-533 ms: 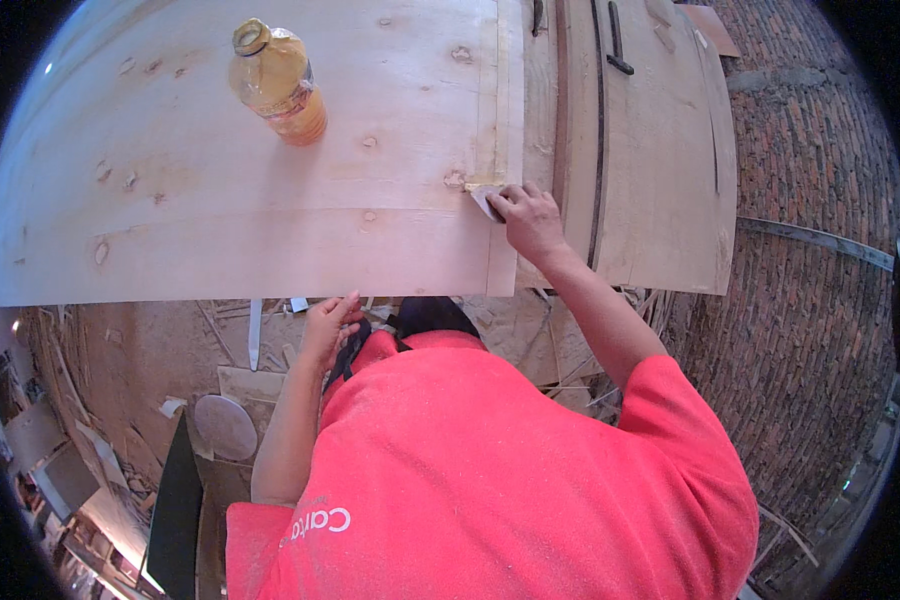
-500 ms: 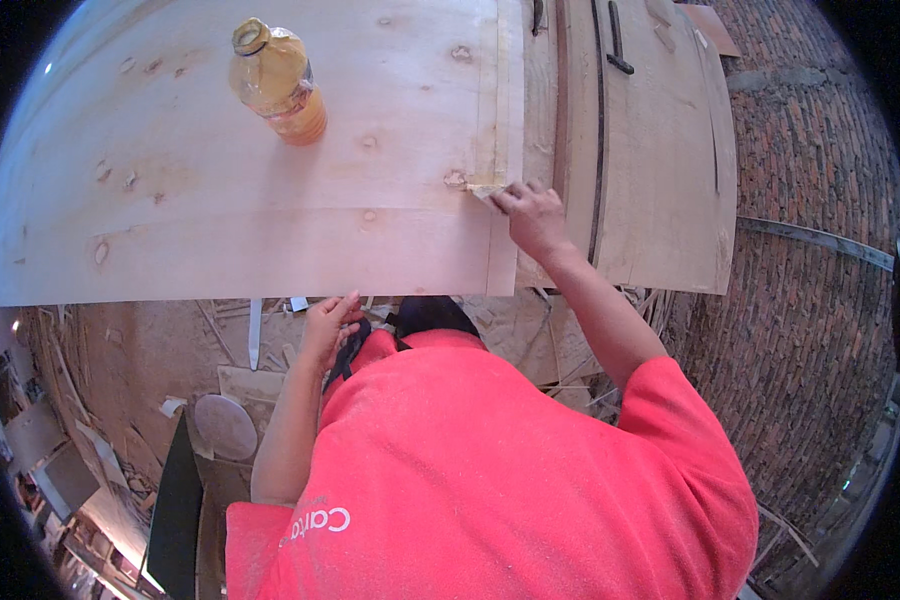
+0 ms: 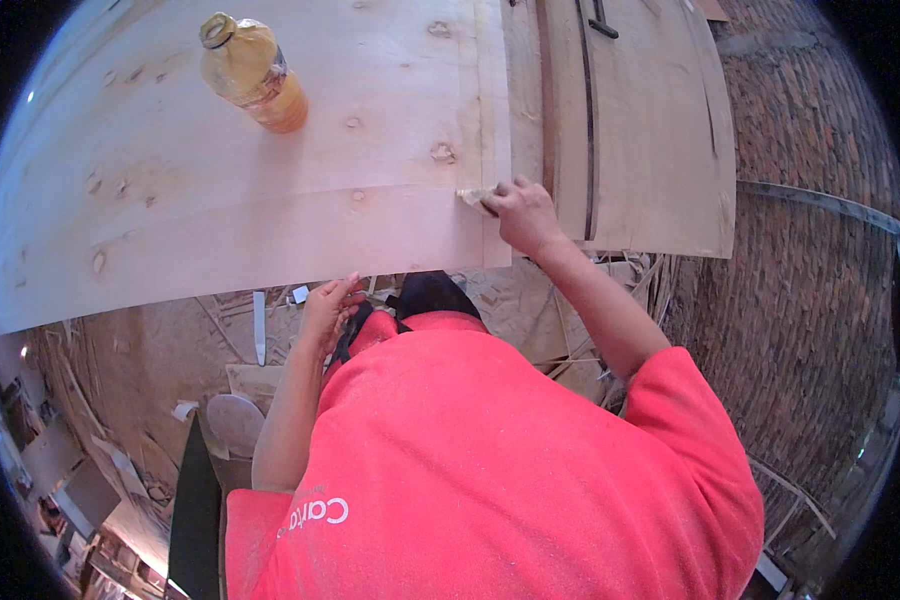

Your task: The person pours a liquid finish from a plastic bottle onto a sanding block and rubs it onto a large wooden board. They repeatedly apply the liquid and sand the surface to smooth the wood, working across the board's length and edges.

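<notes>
A pale plywood sheet [image 3: 300, 220] with brown knots spreads across the table in front of me. My right hand [image 3: 523, 215] is closed on a small pale flat piece [image 3: 473, 197], whose exact kind I cannot make out; its tip rests on the sheet near the right edge. By the sheet's near edge is my left hand [image 3: 330, 308], empty, with fingers loosely bent and slightly apart. A clear plastic bottle [image 3: 257, 75] stands uncapped on the sheet at the upper left, with yellow-orange liquid in its lower part.
Another wooden panel [image 3: 660, 150] lies to the right, with a dark bar-like tool [image 3: 600, 22] at its far end. A brick wall [image 3: 800, 300] runs along the right. Wood scraps and a white strip [image 3: 260, 328] lie on the floor below the sheet.
My right hand has drawn the small piece slightly left and nearer to me across the sheet. The view has shifted a little; my left hand stays by the near edge.
</notes>
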Demonstrator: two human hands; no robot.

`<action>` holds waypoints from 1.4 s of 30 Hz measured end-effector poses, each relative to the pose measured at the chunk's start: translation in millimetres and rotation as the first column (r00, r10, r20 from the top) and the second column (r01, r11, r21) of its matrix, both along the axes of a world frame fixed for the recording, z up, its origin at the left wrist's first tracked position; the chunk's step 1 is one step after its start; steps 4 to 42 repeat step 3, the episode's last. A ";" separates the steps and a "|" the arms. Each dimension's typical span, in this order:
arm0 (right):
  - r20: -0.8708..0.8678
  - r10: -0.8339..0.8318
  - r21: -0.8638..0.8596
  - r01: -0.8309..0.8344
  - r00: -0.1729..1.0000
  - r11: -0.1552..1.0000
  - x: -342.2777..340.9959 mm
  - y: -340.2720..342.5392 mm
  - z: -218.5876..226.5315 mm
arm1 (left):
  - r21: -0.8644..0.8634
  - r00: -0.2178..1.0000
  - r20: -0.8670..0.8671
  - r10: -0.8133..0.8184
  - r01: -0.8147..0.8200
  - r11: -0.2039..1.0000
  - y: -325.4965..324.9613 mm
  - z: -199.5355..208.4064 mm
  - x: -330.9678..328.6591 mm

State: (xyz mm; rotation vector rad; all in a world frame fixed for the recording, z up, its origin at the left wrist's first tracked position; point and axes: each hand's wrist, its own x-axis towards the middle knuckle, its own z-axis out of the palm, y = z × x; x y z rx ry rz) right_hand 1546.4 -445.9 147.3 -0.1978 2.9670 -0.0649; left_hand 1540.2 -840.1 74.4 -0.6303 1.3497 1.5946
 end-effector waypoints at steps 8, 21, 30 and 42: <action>0.023 -0.028 -0.027 0.029 0.999 0.999 32.4 -7.4 -9.8 | 0.014 1.000 -0.013 -0.021 0.021 1.000 0.0 1.0 -1.5; 0.023 -0.028 -0.027 0.029 0.999 0.999 32.4 -7.4 -9.8 | 0.014 1.000 -0.013 -0.021 0.021 1.000 0.0 1.0 -1.5; 0.023 -0.028 -0.027 0.029 0.999 0.999 32.4 -7.4 -9.8 | 0.014 1.000 -0.013 -0.021 0.021 1.000 0.0 1.0 -1.5; 0.023 -0.028 -0.027 0.029 0.999 0.999 32.4 -7.4 -9.8 | 0.014 1.000 -0.013 -0.021 0.021 1.000 0.0 1.0 -1.5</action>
